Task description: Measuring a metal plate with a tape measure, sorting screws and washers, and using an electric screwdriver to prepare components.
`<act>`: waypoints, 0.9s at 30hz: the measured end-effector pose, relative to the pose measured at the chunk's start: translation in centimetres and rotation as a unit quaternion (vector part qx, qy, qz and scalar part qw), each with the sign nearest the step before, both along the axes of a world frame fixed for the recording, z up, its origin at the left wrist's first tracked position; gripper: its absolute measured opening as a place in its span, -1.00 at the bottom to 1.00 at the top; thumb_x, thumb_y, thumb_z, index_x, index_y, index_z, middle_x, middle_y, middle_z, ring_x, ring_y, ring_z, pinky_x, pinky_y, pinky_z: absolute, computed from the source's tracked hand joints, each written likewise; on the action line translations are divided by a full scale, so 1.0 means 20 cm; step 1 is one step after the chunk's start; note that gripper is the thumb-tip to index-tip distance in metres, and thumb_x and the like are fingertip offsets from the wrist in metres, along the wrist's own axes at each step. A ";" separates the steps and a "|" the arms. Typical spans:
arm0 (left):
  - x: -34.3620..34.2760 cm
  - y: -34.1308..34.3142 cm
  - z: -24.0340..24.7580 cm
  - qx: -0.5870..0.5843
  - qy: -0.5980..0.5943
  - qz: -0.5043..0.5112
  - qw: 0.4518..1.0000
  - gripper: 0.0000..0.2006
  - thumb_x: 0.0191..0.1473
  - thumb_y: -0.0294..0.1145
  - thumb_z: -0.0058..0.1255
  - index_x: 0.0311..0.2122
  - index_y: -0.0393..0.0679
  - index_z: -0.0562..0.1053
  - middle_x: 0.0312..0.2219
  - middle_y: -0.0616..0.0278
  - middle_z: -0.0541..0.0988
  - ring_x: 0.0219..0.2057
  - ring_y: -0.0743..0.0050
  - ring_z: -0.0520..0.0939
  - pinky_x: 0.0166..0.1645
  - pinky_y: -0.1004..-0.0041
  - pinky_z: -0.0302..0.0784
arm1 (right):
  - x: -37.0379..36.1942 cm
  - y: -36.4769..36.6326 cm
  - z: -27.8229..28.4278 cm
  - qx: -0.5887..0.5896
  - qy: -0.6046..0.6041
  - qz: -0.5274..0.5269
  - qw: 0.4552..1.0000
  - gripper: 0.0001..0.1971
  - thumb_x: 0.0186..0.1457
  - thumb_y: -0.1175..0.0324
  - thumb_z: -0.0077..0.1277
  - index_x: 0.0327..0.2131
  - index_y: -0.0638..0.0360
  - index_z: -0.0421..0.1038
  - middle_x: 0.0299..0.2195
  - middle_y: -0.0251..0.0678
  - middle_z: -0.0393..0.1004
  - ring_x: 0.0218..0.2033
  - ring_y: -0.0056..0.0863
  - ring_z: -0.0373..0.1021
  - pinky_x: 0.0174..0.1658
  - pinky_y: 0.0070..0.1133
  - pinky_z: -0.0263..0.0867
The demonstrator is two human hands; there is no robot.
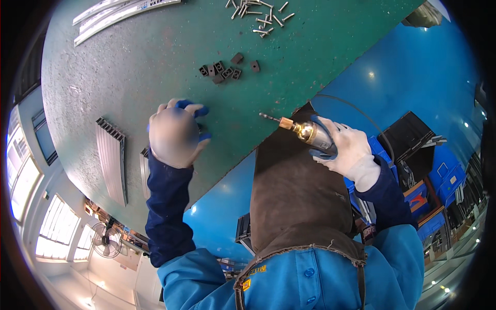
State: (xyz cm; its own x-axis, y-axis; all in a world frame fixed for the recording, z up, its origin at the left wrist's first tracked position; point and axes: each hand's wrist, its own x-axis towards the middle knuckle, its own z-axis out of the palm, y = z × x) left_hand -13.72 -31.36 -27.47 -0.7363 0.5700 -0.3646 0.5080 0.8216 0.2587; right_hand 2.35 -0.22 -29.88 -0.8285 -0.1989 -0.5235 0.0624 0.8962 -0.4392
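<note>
My right hand, in a white glove with blue fingertips, is wrapped round a small air drill. The drill's brass-coloured chuck carries a thin drill bit that points left, past the bench edge and over the green top. Over the bench is my left hand, gloved alike, its fingers curled downward. A small dark bit shows between its forefinger and thumb; the palm hides the rest. Under that hand's wrist lies a metal profile, partly covered. Beyond the fingers, several small black blocks lie loosely grouped.
Several screws are scattered on the green bench at the far side. Long silver strips lie far left. A bundle of aluminium profiles rests left of my forearm. A thin hose loops at right, near blue bins.
</note>
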 end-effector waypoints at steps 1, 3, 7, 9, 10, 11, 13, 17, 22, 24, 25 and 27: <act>-0.04 0.03 0.00 0.030 -0.030 0.024 0.999 -0.53 -0.32 -0.31 0.31 -0.15 0.07 0.50 -0.18 0.19 0.47 -0.14 0.16 0.47 -0.03 0.18 0.36 | 0.00 0.02 0.00 -0.007 0.008 -0.020 1.000 -0.26 -0.15 0.06 0.23 0.13 0.00 0.21 -0.28 -0.22 0.52 -0.34 -0.29 0.50 -0.29 -0.46 0.41; -0.10 0.24 -0.02 0.149 0.009 0.065 0.987 -0.55 -0.25 -0.27 0.29 -0.14 0.01 0.48 -0.26 0.24 0.52 -0.22 0.23 0.53 -0.08 0.28 0.41 | -0.02 0.03 0.00 -0.012 -0.005 -0.031 0.999 -0.26 -0.16 0.06 0.23 0.13 0.00 0.21 -0.28 -0.22 0.52 -0.34 -0.28 0.50 -0.28 -0.46 0.41; -0.25 0.54 -0.21 0.212 0.130 0.107 0.963 -0.58 -0.20 -0.23 0.28 -0.14 0.00 0.52 -0.37 0.33 0.60 -0.36 0.33 0.59 -0.13 0.38 0.44 | -0.03 0.06 0.01 -0.008 -0.049 -0.066 0.997 -0.25 -0.17 0.07 0.24 0.13 0.00 0.20 -0.26 -0.23 0.54 -0.32 -0.27 0.51 -0.25 -0.47 0.42; -0.29 0.59 -0.24 0.177 0.173 0.101 0.964 -0.59 -0.21 -0.24 0.29 -0.16 -0.02 0.54 -0.38 0.33 0.62 -0.37 0.34 0.60 -0.14 0.39 0.46 | -0.02 0.08 0.02 -0.055 -0.041 -0.111 0.991 -0.23 -0.22 0.11 0.29 0.12 0.04 0.24 -0.25 -0.21 0.55 -0.33 -0.24 0.52 -0.26 -0.47 0.40; -0.29 0.60 -0.24 0.158 0.195 0.098 0.963 -0.60 -0.21 -0.25 0.29 -0.17 -0.03 0.55 -0.38 0.33 0.62 -0.38 0.34 0.61 -0.15 0.40 0.47 | -0.02 0.09 0.02 -0.080 -0.036 -0.132 0.987 -0.23 -0.25 0.14 0.31 0.11 0.05 0.26 -0.24 -0.20 0.56 -0.33 -0.22 0.52 -0.26 -0.47 0.40; -0.30 0.60 -0.24 0.137 0.217 0.097 0.962 -0.61 -0.21 -0.25 0.29 -0.17 -0.04 0.56 -0.38 0.32 0.63 -0.39 0.35 0.62 -0.16 0.40 0.48 | -0.02 0.09 0.02 -0.106 -0.032 -0.152 0.982 -0.22 -0.28 0.16 0.33 0.10 0.07 0.28 -0.23 -0.19 0.56 -0.34 -0.21 0.52 -0.26 -0.47 0.39; -0.30 0.57 -0.26 0.266 0.132 0.120 0.947 -0.69 -0.16 -0.34 0.25 -0.23 -0.18 0.57 -0.38 0.26 0.65 -0.44 0.39 0.65 -0.30 0.50 0.52 | -0.01 0.11 0.01 -0.121 -0.020 -0.180 0.976 -0.22 -0.28 0.15 0.34 0.10 0.08 0.29 -0.24 -0.19 0.56 -0.34 -0.22 0.52 -0.26 -0.48 0.39; -0.18 0.55 -0.08 0.379 -0.097 0.294 0.872 -0.71 -0.05 -0.43 0.13 -0.19 -0.33 0.51 -0.38 0.13 0.64 -0.49 0.34 0.66 -0.43 0.56 0.51 | -0.02 0.10 0.00 -0.193 0.021 -0.223 0.955 -0.22 -0.27 0.13 0.36 0.09 0.10 0.30 -0.24 -0.22 0.57 -0.35 -0.24 0.52 -0.27 -0.50 0.39; -0.06 0.45 -0.09 0.466 -0.394 0.417 0.674 -0.70 0.09 -0.34 0.09 -0.16 -0.37 0.45 -0.36 -0.09 0.63 -0.45 0.25 0.69 -0.45 0.58 0.55 | -0.09 0.04 0.03 -0.235 0.039 -0.242 0.940 -0.22 -0.27 0.09 0.38 0.08 0.11 0.32 -0.24 -0.25 0.57 -0.34 -0.28 0.52 -0.26 -0.52 0.38; -0.02 0.43 -0.10 0.477 -0.409 0.430 0.648 -0.72 0.11 -0.36 0.04 -0.14 -0.35 0.43 -0.34 -0.11 0.63 -0.45 0.23 0.69 -0.46 0.58 0.54 | -0.09 0.02 0.03 -0.230 0.019 -0.233 0.945 -0.22 -0.27 0.10 0.38 0.08 0.11 0.32 -0.23 -0.25 0.57 -0.34 -0.29 0.52 -0.26 -0.52 0.38; 0.00 0.42 -0.11 0.483 -0.417 0.436 0.634 -0.72 0.13 -0.37 0.02 -0.13 -0.35 0.42 -0.33 -0.11 0.63 -0.45 0.22 0.70 -0.47 0.59 0.54 | -0.09 0.02 0.03 -0.227 0.009 -0.228 0.947 -0.22 -0.27 0.10 0.38 0.08 0.11 0.32 -0.23 -0.25 0.57 -0.34 -0.29 0.52 -0.26 -0.52 0.38; 0.03 0.40 -0.11 0.492 -0.423 0.443 0.619 -0.73 0.14 -0.37 0.00 -0.12 -0.34 0.41 -0.32 -0.12 0.62 -0.44 0.21 0.70 -0.47 0.59 0.54 | -0.09 0.00 0.03 -0.223 -0.001 -0.220 0.950 -0.22 -0.27 0.10 0.38 0.08 0.11 0.32 -0.23 -0.25 0.57 -0.34 -0.30 0.52 -0.25 -0.53 0.38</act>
State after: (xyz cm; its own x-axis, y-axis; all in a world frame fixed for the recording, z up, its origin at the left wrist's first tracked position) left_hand -13.13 -23.28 -29.69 -0.7013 0.3317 -0.6310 -0.6884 -0.0855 0.7203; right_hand 0.51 -0.18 -29.37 -0.8821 -0.0356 -0.4697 0.3889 0.5075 -0.7689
